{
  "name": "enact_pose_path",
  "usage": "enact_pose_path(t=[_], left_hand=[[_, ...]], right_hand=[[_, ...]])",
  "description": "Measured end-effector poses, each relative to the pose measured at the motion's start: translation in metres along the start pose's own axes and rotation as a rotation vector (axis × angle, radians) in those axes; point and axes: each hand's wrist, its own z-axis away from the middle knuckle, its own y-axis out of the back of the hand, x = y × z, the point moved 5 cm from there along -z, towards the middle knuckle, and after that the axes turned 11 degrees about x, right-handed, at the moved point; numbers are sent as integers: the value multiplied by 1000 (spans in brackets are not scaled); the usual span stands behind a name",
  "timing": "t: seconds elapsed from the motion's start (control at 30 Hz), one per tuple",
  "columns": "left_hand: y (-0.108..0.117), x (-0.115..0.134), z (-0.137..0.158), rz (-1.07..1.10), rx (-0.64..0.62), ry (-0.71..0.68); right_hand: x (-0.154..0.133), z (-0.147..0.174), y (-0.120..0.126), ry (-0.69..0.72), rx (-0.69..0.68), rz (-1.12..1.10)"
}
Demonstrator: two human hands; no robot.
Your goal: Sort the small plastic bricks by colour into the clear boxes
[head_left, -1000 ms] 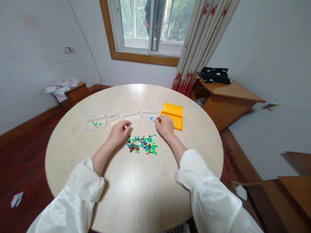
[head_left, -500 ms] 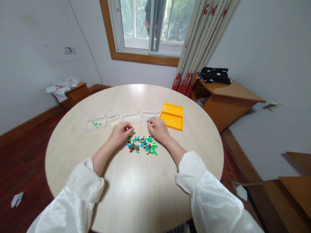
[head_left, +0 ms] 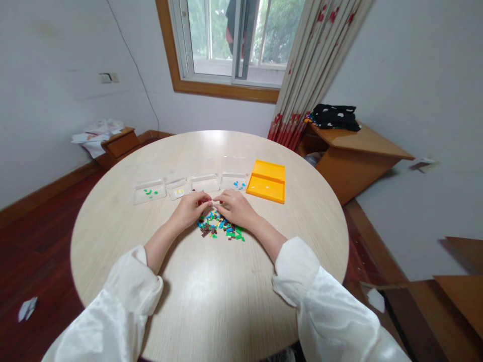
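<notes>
Over the far edge of a pile of small toy bricks in green, blue, brown and yellow, my two hands almost meet at the fingertips. My left hand has its thumb and fingers pinched together; whatever sits between them is too small to make out. Facing it, my right hand is curled with thumb and index finger close together, and its contents cannot be made out either. Just beyond my hands stand a clear box with blue pieces and another clear box, partly hidden by my left hand.
To the left are a clear box with green pieces and a smaller one with yellow pieces. An open yellow case holds small white pieces on the right. All stand on a round wooden table.
My right hand has come left and nearer, away from the box of blue pieces, to meet my left hand. The blue pieces now show. My left hand has shifted slightly right.
</notes>
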Motion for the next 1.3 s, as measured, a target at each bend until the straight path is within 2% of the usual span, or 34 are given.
enact_pose_path(t=[0.17,0.37,0.7,1.3], left_hand=[[-3,-1,3,151,-35,64],[-7,-3,3,208,-66,69],[-10,-2,6,194,-104,50],[-9,-1,5,129,-92,-6]], right_hand=[[1,0,-4,46,15,-70],[2,1,-5,60,28,-108],[2,0,-5,71,46,-129],[12,-1,-1,-12,98,-130]])
